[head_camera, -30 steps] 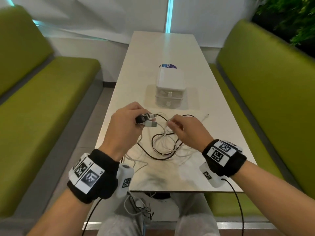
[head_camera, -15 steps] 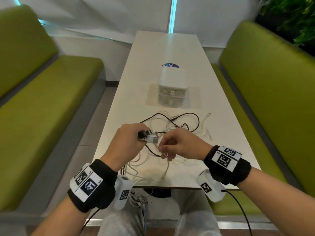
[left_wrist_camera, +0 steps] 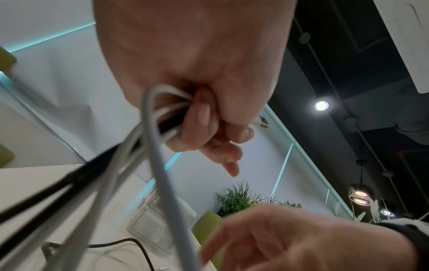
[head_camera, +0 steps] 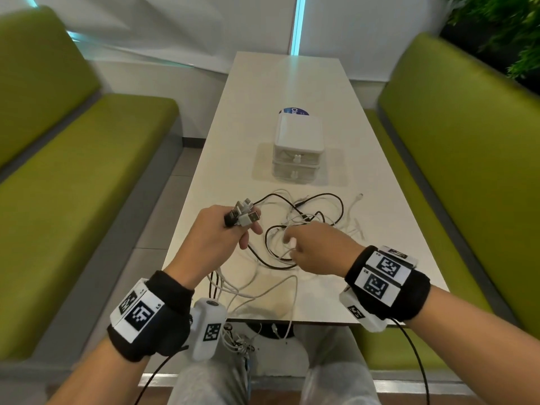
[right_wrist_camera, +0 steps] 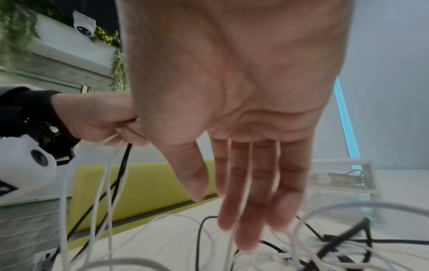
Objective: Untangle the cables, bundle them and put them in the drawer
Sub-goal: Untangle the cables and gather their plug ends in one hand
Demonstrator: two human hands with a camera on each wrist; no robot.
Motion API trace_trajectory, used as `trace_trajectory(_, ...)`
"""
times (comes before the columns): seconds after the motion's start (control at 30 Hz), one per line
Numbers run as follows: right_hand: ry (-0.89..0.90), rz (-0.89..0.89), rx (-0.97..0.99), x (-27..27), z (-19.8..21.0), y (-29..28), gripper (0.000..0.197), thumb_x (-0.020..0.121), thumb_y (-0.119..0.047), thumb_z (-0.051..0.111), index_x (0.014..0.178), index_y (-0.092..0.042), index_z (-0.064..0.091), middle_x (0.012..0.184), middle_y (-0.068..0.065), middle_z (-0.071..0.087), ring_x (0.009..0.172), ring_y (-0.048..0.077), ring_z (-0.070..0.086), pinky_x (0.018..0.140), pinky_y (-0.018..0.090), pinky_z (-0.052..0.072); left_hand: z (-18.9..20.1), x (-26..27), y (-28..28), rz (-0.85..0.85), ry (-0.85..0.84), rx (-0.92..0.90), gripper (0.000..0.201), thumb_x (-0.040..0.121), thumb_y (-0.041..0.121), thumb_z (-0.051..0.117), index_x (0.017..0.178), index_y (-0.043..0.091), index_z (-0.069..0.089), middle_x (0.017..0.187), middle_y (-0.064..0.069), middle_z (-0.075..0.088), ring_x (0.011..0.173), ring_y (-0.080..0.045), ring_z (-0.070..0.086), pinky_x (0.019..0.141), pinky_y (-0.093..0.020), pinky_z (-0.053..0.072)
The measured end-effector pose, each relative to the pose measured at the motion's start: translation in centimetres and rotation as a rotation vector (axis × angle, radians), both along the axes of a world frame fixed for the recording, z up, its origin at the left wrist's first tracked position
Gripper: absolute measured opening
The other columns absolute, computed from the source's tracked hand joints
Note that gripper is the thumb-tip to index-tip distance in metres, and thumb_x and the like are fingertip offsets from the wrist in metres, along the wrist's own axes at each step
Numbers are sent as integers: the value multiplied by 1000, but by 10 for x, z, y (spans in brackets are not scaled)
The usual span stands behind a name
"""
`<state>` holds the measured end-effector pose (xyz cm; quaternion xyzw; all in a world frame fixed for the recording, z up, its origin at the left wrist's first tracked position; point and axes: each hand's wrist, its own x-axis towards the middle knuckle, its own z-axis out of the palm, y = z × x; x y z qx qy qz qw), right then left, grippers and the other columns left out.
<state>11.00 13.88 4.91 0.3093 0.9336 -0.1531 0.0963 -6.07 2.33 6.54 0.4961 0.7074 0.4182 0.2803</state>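
My left hand (head_camera: 248,229) grips a bunch of cable plug ends (head_camera: 245,214), black and white, held up over the table's left side. The cables (left_wrist_camera: 157,146) run down from its fist. A loose tangle of black and white cables (head_camera: 304,217) lies on the white table (head_camera: 380,229). My right hand (head_camera: 289,244) hovers just above the tangle, holding nothing; its fingers (right_wrist_camera: 243,210) are straight. The small white two-drawer unit (head_camera: 298,150) stands beyond the tangle, both drawers closed.
Green benches (head_camera: 453,171) flank the narrow table on both sides. Some white cables hang over the near table edge (head_camera: 289,317) toward my lap. A blue round sticker (head_camera: 293,111) lies behind the drawer unit. The far half of the table holds nothing else.
My right hand has let go of the cable next to the plugs and opened, shifting right over the tangle. My left hand keeps the plug ends and has raised them slightly.
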Motion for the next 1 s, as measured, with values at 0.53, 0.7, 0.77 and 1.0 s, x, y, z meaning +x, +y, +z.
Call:
trace_trajectory(0.53, -97, 88, -344, -21, -24, -15, 32, 95, -30, 56, 127, -24, 55, 96, -2, 72, 74, 11, 70, 76, 27, 54, 22, 9, -11, -47, -443, 66, 54, 86, 54, 48, 63, 8, 66, 50, -1, 43, 40, -10, 29, 41, -25, 20)
trace_trajectory(0.7, -264, 197, -467, -29, -46, -38, 48, 90, -54, 55, 132, -33, 47, 106, -3, 71, 87, 17, 69, 84, 37, 54, 29, 11, -12, -78, -524, 114, 50, 83, 53, 48, 60, 13, 66, 49, 0, 39, 36, -7, 26, 38, -21, 18)
trace_trajectory(0.77, -351, 245, -514, -27, -51, -49, 24, 91, -42, 56, 110, -28, 62, 92, -4, 73, 76, 17, 69, 74, 31, 55, 32, 9, -13, -89, -527, 122, 48, 83, 52, 48, 59, 15, 66, 49, -1, 38, 36, -7, 25, 38, -22, 17)
trace_trajectory(1.0, -327, 177, -578, -18, -42, -42, 26, 93, -25, 49, 97, -9, 69, 77, 2, 75, 67, 16, 70, 88, 39, 54, 32, 11, -14, -124, -501, 79, 51, 81, 56, 48, 60, 13, 65, 50, -2, 37, 37, -8, 23, 40, -21, 17)
